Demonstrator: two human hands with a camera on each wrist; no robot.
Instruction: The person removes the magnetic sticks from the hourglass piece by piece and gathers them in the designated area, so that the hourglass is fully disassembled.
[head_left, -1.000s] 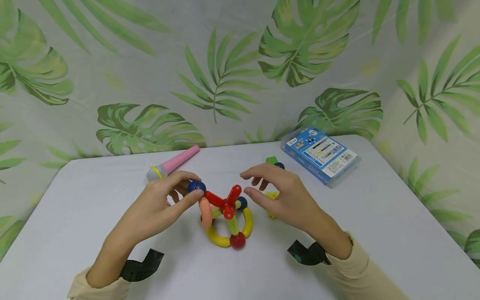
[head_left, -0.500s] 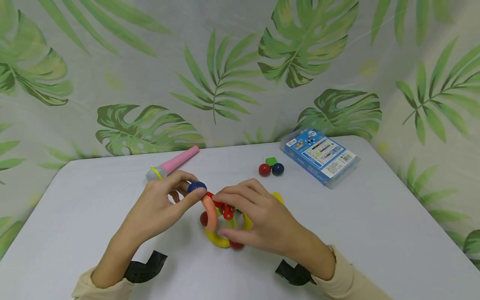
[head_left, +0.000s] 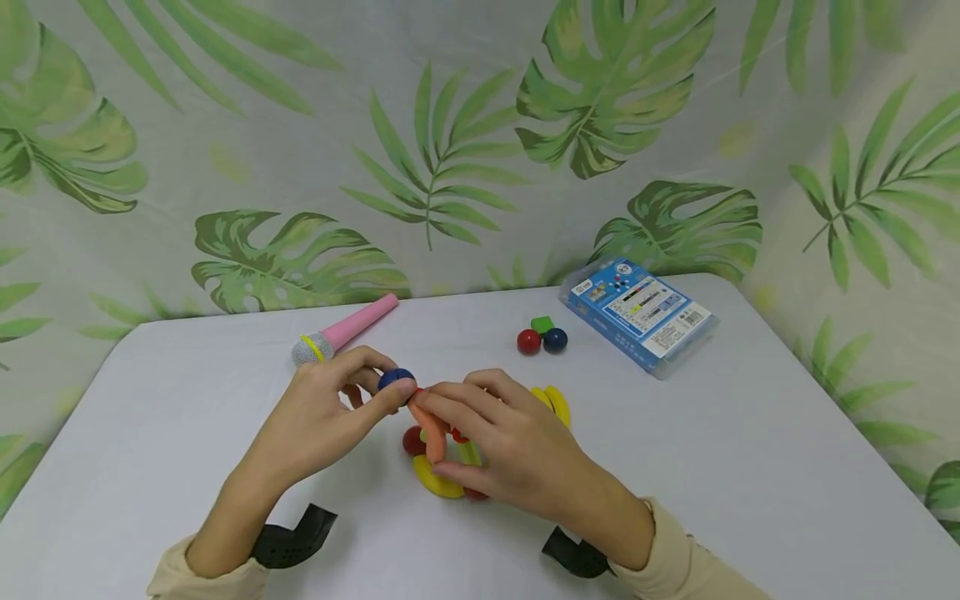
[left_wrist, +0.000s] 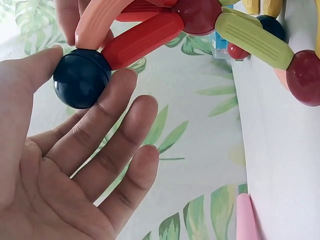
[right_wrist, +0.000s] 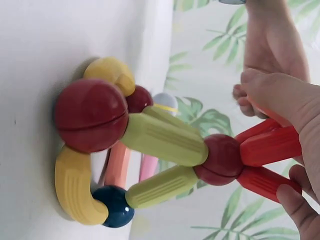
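My left hand (head_left: 315, 417) pinches a dark blue magnetic ball (left_wrist: 80, 82) between thumb and fingers. From this ball run a curved orange magnetic rod (head_left: 433, 437) and a straight red rod (left_wrist: 147, 40). The right hand (head_left: 517, 442) holds the orange rod, thumb near its lower end and fingers across its upper end. Several red rods meet at a dark red ball (right_wrist: 218, 159), which tops slanting light green rods (right_wrist: 165, 139). Below these, curved yellow rods (right_wrist: 75, 185) and balls form a ring on the table. In the head view, the right hand hides much of the structure.
A red ball (head_left: 528, 341), a blue ball (head_left: 555, 340) and a green block (head_left: 542, 325) lie farther back. Yellow curved pieces (head_left: 558, 404) sit behind the right hand. A pink toy microphone (head_left: 345, 331) and a blue toy box (head_left: 641, 312) stand near the far edge.
The right hand has moved left over the structure and taken hold of the orange rod. The rod's lower end has swung right. The left hand keeps its pinch on the blue ball.
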